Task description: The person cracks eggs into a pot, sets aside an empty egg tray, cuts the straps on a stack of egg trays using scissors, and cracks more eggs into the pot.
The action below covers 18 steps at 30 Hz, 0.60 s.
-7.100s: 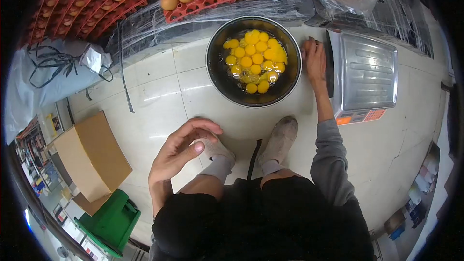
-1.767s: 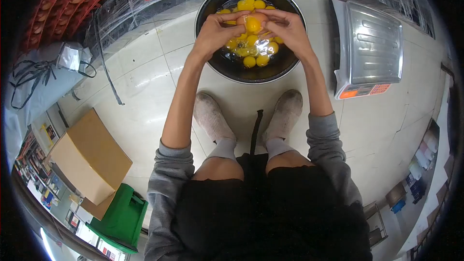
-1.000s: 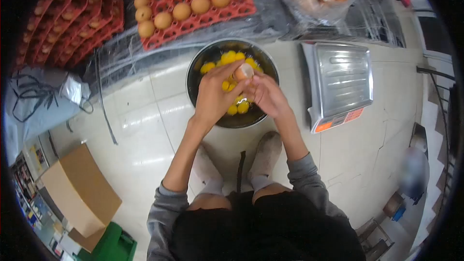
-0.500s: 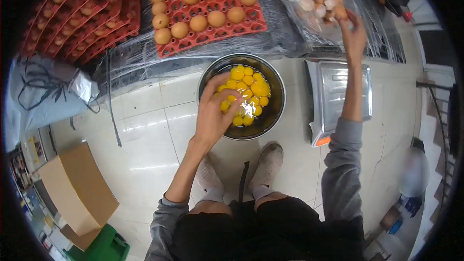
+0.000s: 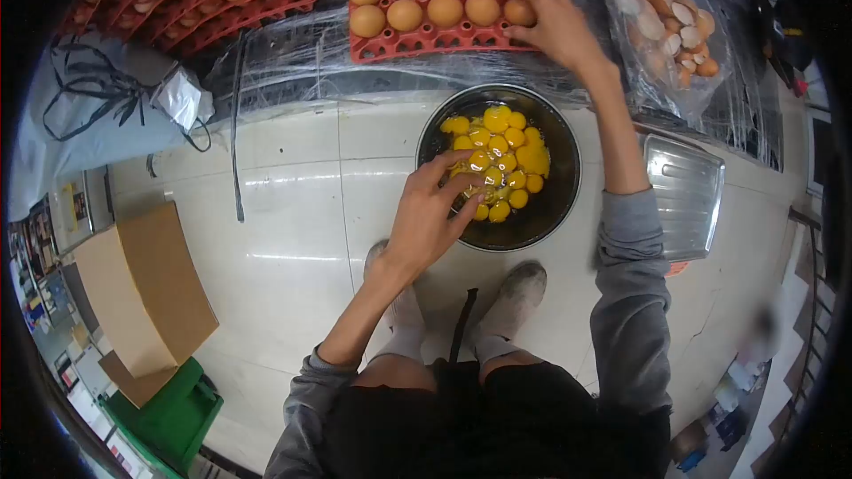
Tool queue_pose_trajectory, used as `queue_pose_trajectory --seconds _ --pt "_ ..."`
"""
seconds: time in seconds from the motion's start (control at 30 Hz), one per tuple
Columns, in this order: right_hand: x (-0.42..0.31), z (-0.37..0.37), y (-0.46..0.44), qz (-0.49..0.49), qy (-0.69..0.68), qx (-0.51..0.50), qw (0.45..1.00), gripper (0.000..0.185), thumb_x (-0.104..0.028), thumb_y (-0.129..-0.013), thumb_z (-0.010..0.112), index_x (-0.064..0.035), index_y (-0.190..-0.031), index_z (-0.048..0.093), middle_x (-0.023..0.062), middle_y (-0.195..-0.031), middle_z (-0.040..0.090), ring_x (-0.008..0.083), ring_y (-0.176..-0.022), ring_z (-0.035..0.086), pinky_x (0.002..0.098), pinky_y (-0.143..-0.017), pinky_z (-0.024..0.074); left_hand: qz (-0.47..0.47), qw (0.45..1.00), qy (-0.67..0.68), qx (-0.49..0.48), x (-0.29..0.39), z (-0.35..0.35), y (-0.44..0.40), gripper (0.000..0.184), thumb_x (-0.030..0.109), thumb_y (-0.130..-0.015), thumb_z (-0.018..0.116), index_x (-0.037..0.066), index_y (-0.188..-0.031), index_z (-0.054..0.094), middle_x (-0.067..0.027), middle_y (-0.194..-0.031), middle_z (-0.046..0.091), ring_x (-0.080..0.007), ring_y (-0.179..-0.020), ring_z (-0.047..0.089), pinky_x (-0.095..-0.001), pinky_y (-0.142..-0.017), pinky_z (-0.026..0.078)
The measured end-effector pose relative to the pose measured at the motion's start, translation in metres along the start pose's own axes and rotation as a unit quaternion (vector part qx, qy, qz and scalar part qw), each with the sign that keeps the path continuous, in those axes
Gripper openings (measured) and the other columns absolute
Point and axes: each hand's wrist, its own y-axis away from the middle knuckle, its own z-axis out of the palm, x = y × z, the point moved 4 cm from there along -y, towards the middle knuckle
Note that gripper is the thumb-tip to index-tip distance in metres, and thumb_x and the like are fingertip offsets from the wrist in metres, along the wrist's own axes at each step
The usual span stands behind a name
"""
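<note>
My right hand (image 5: pixel 561 31) reaches to the front right of a red egg tray (image 5: pixel 461 46), thumb and fingers closed around a brown egg (image 5: pixel 518 11) in the front row. More brown eggs (image 5: pixel 444 10) sit in the tray. Over the left side of a dark round bowl (image 5: pixel 562 200), my left hand (image 5: pixel 432 213) is held with its fingers apart and nothing seen in them. Several yellow yolks (image 5: pixel 532 158) lie in clear egg white in the bowl. A clear plastic bag (image 5: pixel 666 102) of cracked eggshells (image 5: pixel 682 13) is right of the tray.
Stacked red trays of eggs (image 5: pixel 213 0) stand at the back left. A metal-topped scale (image 5: pixel 683 195) is on the floor right of the bowl. A cardboard box (image 5: pixel 146 293) and a green bin (image 5: pixel 169 417) are at the left. Dark plastic wrap covers the surface under the trays.
My right hand has moved left from the bag of eggshells to an egg in the tray. My left hand stays over the bowl. The view has shifted, so things appear further right.
</note>
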Motion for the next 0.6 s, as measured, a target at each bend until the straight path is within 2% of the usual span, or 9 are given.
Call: queue_pose_trajectory --seconds 0.07,0.2,0.3,0.33,0.4,0.43,0.5,0.53,0.6 --pt "-0.001 -0.008 -0.002 -0.023 -0.052 -0.023 0.998 0.044 -0.012 -0.066 0.073 -0.0117 -0.107 0.053 0.0137 -0.112 0.053 0.0335 -0.101 0.054 0.0412 -0.084 0.0451 -0.013 1.000 0.006 -0.002 -0.005 0.000 0.005 0.015 0.011 -0.077 0.067 0.006 -0.091 0.064 -0.0116 -0.118 0.054 -0.0308 -0.108 0.053 -0.0383 -0.091 0.043" --pt "-0.012 -0.012 0.006 -0.033 -0.072 0.024 0.997 0.044 -0.012 -0.068 0.071 -0.0095 -0.107 0.052 0.0161 -0.105 0.055 0.0357 -0.098 0.054 0.0412 -0.082 0.0459 -0.015 1.000 0.006 -0.011 -0.008 0.008 0.007 0.015 0.010 -0.077 0.067 0.006 -0.092 0.064 -0.0111 -0.116 0.054 -0.0309 -0.107 0.053 -0.0384 -0.091 0.043" --pt "-0.021 -0.018 0.015 0.044 0.011 0.058 0.997 0.043 -0.012 -0.074 0.069 -0.0065 -0.110 0.047 0.0137 -0.102 0.056 0.0294 -0.092 0.059 0.0354 -0.077 0.0478 0.012 1.000 -0.003 -0.024 0.001 0.015 0.004 0.017 0.010 -0.077 0.067 0.007 -0.094 0.064 -0.0103 -0.116 0.054 -0.0306 -0.106 0.053 -0.0386 -0.091 0.043" --pt "-0.024 -0.035 0.020 0.034 -0.058 0.143 0.988 0.046 -0.012 -0.073 0.067 -0.0039 -0.114 0.048 0.0164 -0.101 0.056 0.0323 -0.094 0.056 0.0376 -0.080 0.0459 0.013 0.999 -0.003 -0.031 0.003 0.017 0.004 0.017 0.010 -0.077 0.067 0.007 -0.094 0.064 -0.0103 -0.116 0.054 -0.0306 -0.106 0.053 -0.0386 -0.091 0.043" --pt "-0.008 -0.045 0.037 0.042 -0.241 0.267 0.932 0.048 -0.014 -0.074 0.063 -0.0010 -0.117 0.049 0.0180 -0.105 0.055 0.0359 -0.096 0.054 0.0406 -0.082 0.0450 0.027 0.999 0.006 -0.040 0.008 0.024 0.005 0.019 0.010 -0.077 0.066 0.007 -0.096 0.063 -0.0097 -0.116 0.054 -0.0304 -0.106 0.052 -0.0387 -0.090 0.043" --pt "0.000 -0.048 0.053 0.051 -0.236 0.268 0.933 0.048 -0.014 -0.074 0.063 -0.0010 -0.117 0.049 0.0180 -0.105 0.055 0.0359 -0.096 0.054 0.0406 -0.082 0.0450 0.031 0.998 0.010 -0.049 0.011 0.025 0.004 0.019 0.010 -0.077 0.066 0.007 -0.096 0.063 -0.0097 -0.116 0.054 -0.0304 -0.106 0.052 -0.0387 -0.090 0.043" --pt "0.021 -0.052 0.095 0.146 -0.319 0.278 0.894 0.039 -0.015 -0.083 0.065 -0.0026 -0.112 0.043 0.0115 -0.106 0.056 0.0197 -0.088 0.060 0.0291 -0.074 0.0477 0.033 0.998 -0.002 -0.057 0.013 0.026 0.005 0.018 0.009 -0.077 0.066 0.007 -0.095 0.064 -0.0101 -0.116 0.054 -0.0301 -0.105 0.053 -0.0385 -0.089 0.044" --pt "0.024 -0.048 0.117 0.157 -0.315 0.278 0.894 0.039 -0.015 -0.083 0.065 -0.0026 -0.112 0.043 0.0115 -0.106 0.056 0.0197 -0.088 0.060 0.0291 -0.074 0.0477 0.034 0.997 0.002 -0.068 0.012 0.028 0.006 0.018 0.009 -0.077 0.066 0.007 -0.095 0.064 -0.0101 -0.116 0.054 -0.0301 -0.105 0.053 -0.0385 -0.089 0.044" --pt "0.039 -0.032 0.166 0.239 -0.403 0.364 0.805 0.041 -0.017 -0.084 0.065 0.0036 -0.114 0.046 0.0089 -0.104 0.056 0.0163 -0.092 0.056 0.0256 -0.075 0.0470 0.032 0.998 -0.003 -0.060 0.008 0.031 0.006 0.016 0.009 -0.077 0.066 0.005 -0.093 0.064 -0.0107 -0.116 0.054 -0.0299 -0.104 0.054 -0.0379 -0.088 0.045"
